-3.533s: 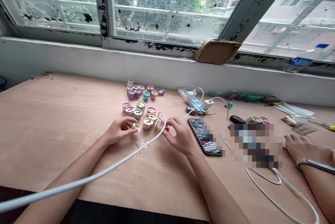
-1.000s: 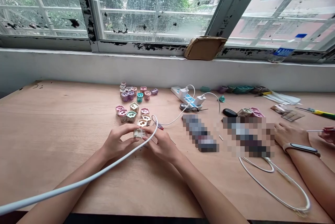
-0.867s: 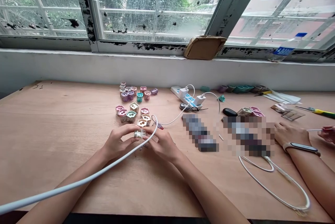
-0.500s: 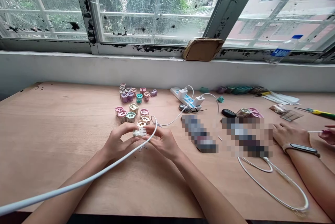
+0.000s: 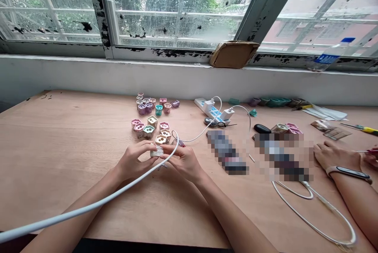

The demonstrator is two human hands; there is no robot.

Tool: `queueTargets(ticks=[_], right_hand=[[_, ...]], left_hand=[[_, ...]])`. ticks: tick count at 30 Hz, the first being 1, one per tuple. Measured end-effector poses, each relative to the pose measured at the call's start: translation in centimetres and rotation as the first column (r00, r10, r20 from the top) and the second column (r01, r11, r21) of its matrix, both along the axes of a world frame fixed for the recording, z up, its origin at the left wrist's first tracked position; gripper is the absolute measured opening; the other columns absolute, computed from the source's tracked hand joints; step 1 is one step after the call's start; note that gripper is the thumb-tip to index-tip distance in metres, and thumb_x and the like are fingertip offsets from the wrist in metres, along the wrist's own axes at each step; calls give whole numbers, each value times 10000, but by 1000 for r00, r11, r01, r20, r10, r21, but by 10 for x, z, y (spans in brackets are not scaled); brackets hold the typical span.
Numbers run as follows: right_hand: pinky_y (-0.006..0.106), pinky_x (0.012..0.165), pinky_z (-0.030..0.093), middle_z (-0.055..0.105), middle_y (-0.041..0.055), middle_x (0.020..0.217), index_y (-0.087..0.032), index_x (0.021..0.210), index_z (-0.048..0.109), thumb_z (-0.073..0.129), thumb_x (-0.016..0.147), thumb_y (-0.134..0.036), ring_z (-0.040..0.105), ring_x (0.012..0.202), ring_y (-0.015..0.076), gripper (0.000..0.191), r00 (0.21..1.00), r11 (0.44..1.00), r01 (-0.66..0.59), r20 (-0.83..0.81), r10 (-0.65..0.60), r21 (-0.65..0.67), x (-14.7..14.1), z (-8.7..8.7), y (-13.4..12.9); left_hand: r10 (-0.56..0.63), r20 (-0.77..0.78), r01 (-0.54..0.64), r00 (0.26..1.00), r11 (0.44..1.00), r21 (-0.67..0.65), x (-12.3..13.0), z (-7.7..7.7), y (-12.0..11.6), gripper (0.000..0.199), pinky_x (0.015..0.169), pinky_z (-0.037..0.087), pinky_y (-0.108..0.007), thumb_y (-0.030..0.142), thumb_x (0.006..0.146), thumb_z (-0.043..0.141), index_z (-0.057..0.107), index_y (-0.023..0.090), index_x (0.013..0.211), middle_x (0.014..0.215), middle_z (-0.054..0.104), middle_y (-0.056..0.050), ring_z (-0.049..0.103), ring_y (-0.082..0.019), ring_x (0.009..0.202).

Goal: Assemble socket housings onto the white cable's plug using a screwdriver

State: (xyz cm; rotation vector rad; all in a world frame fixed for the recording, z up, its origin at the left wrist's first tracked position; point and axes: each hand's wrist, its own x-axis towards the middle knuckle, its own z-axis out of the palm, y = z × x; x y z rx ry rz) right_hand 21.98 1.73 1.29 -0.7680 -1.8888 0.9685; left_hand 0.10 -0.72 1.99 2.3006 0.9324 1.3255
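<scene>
My left hand (image 5: 135,160) and my right hand (image 5: 183,162) meet at the middle of the wooden table (image 5: 59,166). Their fingertips pinch a small translucent white plug part (image 5: 156,151). A white cable (image 5: 88,205) lies across my left forearm and passes between my hands toward a power strip. Just beyond my right fingers, a thin tool with a red mark (image 5: 180,144) shows, partly hidden. Several hexagonal socket shells in pink, gold, green and purple stand close by, with a gold one (image 5: 161,139) nearest my hands.
A smaller group of shells (image 5: 150,105) stands farther back. To the right lie a white power strip (image 5: 211,109), two pixelated patches and a black object (image 5: 262,128). A co-worker's hand (image 5: 333,156) with a wristband rests at the right. Behind the table is a window sill.
My hands have come together on the small part, which now looks turned and shorter between my fingers. The camera view has shifted slightly, and the co-worker's hand has moved a little right.
</scene>
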Motion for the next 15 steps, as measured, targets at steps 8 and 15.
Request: queueTargets(ticks=[8,15], right_hand=[[345,790,651,806,23,1054,-287,1202,759,712,911,-331,781,902,243,298,1000,1000,-3,20,3,-22,-4,4,-1],[372,736,631,795,47,916,-288,1159,757,759,888,-343,766,793,245,277,970,916,232,-13,-241,326,69,29,-34]], left_hand=[[-7,-43,8,999,1000,24,2,2,2,107,815,598,-294,206,916,681,675,195,1022,1072,732,-101,728,-217,973],[19,-37,-16,999,995,98,-2,0,5,209,855,604,-327,131,894,667,655,207,1088,1096,726,-102,719,-224,1010]])
